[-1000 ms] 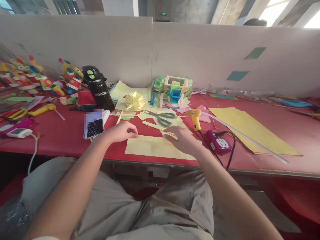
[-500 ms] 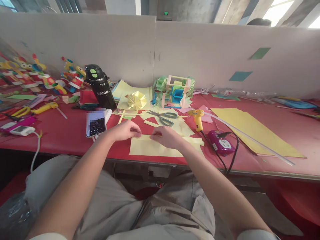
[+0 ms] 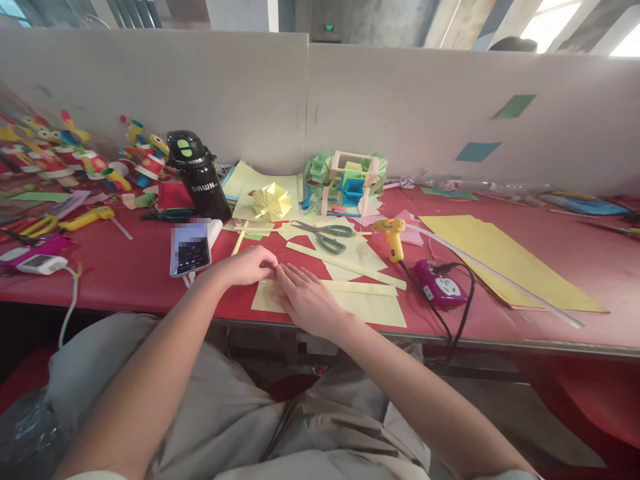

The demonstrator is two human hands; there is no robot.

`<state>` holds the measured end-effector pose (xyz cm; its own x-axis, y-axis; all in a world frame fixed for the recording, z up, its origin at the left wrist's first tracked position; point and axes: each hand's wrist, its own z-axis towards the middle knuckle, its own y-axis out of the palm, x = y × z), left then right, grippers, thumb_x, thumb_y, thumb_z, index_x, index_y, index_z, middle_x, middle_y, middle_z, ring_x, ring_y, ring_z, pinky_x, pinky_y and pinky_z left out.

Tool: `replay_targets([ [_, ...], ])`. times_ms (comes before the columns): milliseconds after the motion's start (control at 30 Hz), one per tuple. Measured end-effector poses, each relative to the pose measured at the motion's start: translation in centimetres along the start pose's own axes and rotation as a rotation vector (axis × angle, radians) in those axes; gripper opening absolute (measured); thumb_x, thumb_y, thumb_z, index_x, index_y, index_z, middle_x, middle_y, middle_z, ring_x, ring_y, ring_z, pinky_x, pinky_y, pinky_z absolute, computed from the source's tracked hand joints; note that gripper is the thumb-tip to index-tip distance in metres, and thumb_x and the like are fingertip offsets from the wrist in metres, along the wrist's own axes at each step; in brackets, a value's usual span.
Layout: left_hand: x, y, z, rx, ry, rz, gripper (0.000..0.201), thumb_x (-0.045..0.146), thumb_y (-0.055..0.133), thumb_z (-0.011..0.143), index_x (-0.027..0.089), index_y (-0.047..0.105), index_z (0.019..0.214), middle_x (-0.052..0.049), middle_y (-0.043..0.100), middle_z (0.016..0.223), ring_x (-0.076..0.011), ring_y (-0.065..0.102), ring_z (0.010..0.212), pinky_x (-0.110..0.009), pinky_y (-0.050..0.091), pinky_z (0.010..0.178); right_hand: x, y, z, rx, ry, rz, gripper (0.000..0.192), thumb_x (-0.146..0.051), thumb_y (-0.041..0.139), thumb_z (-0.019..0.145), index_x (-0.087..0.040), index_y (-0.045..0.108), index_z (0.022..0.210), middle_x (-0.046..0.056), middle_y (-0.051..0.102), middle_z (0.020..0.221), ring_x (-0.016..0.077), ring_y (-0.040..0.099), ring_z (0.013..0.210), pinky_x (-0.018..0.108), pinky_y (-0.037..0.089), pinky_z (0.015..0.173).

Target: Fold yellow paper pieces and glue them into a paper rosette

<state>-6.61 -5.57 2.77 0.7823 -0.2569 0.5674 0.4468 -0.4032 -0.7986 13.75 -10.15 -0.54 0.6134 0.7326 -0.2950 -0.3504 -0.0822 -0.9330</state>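
A pale yellow sheet of paper (image 3: 375, 312) lies at the table's front edge, with a narrow folded band along its far side. My left hand (image 3: 250, 265) is closed at the sheet's far left corner, thumb and fingers pinched on the fold. My right hand (image 3: 313, 303) lies flat over the sheet's left part, fingers stretched toward the left fingertips and pressing on the fold. Just beyond the sheet is a long folded yellow paper strip (image 3: 350, 265). Scissors (image 3: 330, 233) with dark green handles rest on paper scraps behind it.
A yellow glue gun (image 3: 395, 240) and purple power socket (image 3: 440, 285) with a black cord stand right, near large yellow sheets (image 3: 500, 260). Left are a phone (image 3: 191, 248) and black bottle (image 3: 200, 177). Behind lie a folded paper wheel (image 3: 273, 202) and a colored paper model (image 3: 353, 183).
My right hand has gone from a pinch to lying flat, moving left and nearer to me. The sheet has turned slightly, and the strip behind is now uncovered. My left hand stays at the fold.
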Motion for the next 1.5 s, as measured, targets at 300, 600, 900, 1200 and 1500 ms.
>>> replay_targets([
  [300, -0.8, -1.2, -0.6, -0.059, -0.141, 0.021, 0.028, 0.047, 0.066, 0.074, 0.021, 0.072, 0.081, -0.005, 0.074, 0.088, -0.0228, 0.066, 0.081, -0.029, 0.045, 0.068, 0.6, -0.5, -2.5, -0.056, 0.038, -0.028, 0.062, -0.048, 0.03, 0.104, -0.011, 0.035, 0.154, 0.011, 0.027, 0.162, 0.0272, 0.022, 0.152, 0.051, 0.017, 0.125],
  [600, -1.4, -1.4, -0.6, -0.051, -0.186, 0.037, 0.028, 0.049, 0.069, 0.071, 0.023, 0.073, 0.081, -0.006, 0.075, 0.092, -0.0234, 0.067, 0.083, -0.029, 0.046, 0.068, 2.3, -1.2, -4.9, -0.046, 0.085, -0.056, 0.061, -0.048, 0.031, 0.104, -0.014, 0.035, 0.155, 0.011, 0.026, 0.162, 0.0258, 0.021, 0.152, 0.052, 0.016, 0.125],
  [900, -0.5, -2.0, -1.3, -0.022, -0.235, 0.083, 0.025, 0.046, 0.069, 0.069, 0.022, 0.072, 0.075, -0.007, 0.074, 0.085, -0.0224, 0.064, 0.073, -0.028, 0.043, 0.059, 4.1, -2.6, -8.4, -0.045, 0.225, -0.14, 0.063, -0.047, 0.031, 0.103, -0.012, 0.032, 0.155, 0.012, 0.028, 0.161, 0.0258, 0.024, 0.151, 0.051, 0.019, 0.125],
  [1200, -1.0, -2.0, -1.3, -0.028, -0.22, 0.047, 0.028, 0.049, 0.07, 0.067, 0.022, 0.072, 0.075, -0.006, 0.073, 0.084, -0.0229, 0.064, 0.074, -0.029, 0.043, 0.061, 6.4, -3.4, -11.4, 0.052, 0.267, -0.187, 0.055, -0.046, 0.034, 0.102, -0.017, 0.048, 0.147, 0.012, 0.041, 0.156, 0.0288, 0.034, 0.148, 0.054, 0.029, 0.12],
  [1500, -0.3, -2.0, -1.7, -0.012, -0.101, 0.014, 0.021, 0.042, 0.059, 0.075, 0.021, 0.06, 0.073, -0.003, 0.066, 0.077, -0.0198, 0.057, 0.071, -0.028, 0.04, 0.062, 8.5, -4.6, -9.8, 0.232, 0.401, -0.12, 0.037, -0.037, 0.041, 0.101, -0.021, 0.074, 0.106, 0.012, 0.071, 0.111, 0.0274, 0.064, 0.102, 0.043, 0.049, 0.092],
])
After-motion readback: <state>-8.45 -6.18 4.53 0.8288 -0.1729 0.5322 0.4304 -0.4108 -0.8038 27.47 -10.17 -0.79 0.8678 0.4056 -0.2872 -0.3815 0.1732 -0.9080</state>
